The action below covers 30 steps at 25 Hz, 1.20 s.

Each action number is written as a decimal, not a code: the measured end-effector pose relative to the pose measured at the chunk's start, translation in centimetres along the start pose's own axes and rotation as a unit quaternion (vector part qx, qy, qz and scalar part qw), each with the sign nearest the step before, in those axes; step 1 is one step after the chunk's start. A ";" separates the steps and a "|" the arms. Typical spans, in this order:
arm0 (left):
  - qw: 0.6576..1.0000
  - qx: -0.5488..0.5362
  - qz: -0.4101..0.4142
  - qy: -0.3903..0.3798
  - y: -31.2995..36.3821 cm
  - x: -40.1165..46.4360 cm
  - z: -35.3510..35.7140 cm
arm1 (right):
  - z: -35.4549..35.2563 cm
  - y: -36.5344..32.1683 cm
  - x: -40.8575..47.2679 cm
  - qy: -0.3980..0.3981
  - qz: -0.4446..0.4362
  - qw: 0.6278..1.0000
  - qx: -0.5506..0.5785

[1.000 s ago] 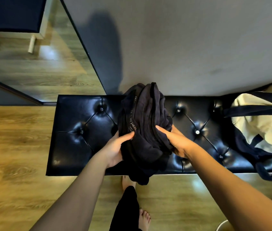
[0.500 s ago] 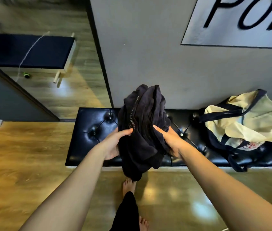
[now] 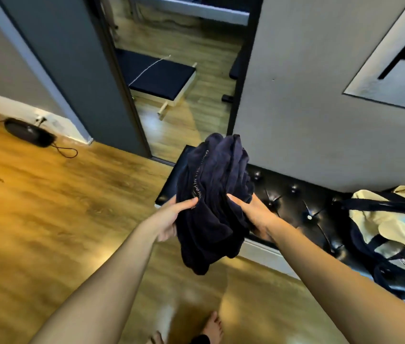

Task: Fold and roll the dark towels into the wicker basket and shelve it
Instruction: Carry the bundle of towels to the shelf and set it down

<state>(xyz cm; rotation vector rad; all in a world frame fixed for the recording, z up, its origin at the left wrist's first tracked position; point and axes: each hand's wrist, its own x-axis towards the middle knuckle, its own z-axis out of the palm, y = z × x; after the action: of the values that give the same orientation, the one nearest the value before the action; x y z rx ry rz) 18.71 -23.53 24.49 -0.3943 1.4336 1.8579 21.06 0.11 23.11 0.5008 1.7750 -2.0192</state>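
A bundle of dark navy towels point(image 3: 215, 192) hangs in the air between both hands, above the near left end of a black tufted bench point(image 3: 293, 202). My left hand point(image 3: 171, 219) grips the bundle's left side, thumb on top. My right hand point(image 3: 253, 214) grips its right side, fingers tucked under the cloth. Pale lettering runs along one towel edge. The bundle's lower folds droop below my hands. No wicker basket shows in the head view.
A cream and navy tote bag point(image 3: 390, 227) lies on the bench's right end. A doorway point(image 3: 184, 83) behind opens onto a room with a low padded bench. A dark round device point(image 3: 30, 132) with a cable sits on the wooden floor at left. My bare feet show at the bottom.
The view has swung left and up, away from the bench. The towel bundle stays gripped between both hands and has lifted off and moved toward the bench's left end.
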 end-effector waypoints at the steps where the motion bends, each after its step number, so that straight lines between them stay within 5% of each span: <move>1: 1.000 -0.007 0.007 0.016 -0.6 -1.7 -1.9 | 2.3 0.1 -0.3 -0.022 0.001 1.000 -0.014; 11: 0.962 -0.170 0.074 0.202 -13.2 -26.5 -21.2 | 30.2 8.2 -7.1 -0.265 0.047 0.951 -0.152; 20: 0.838 -0.354 0.136 0.393 -34.1 -54.5 -32.1 | 57.4 23.2 -24.5 -0.444 0.091 0.846 -0.282; 24: 0.751 -0.423 0.189 0.471 -44.9 -67.2 -33.4 | 68.0 31.7 -35.0 -0.547 0.105 0.757 -0.342; 30: 0.563 -0.539 0.256 0.572 -59.3 -81.1 -29.0 | 79.3 43.1 -52.0 -0.683 0.132 0.574 -0.431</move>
<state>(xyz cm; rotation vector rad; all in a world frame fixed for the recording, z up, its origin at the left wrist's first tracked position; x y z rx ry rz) 110.12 -74.32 25.49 -2.3635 0.7478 3.0345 87.64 -79.92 23.57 -0.8701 1.1369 -0.5235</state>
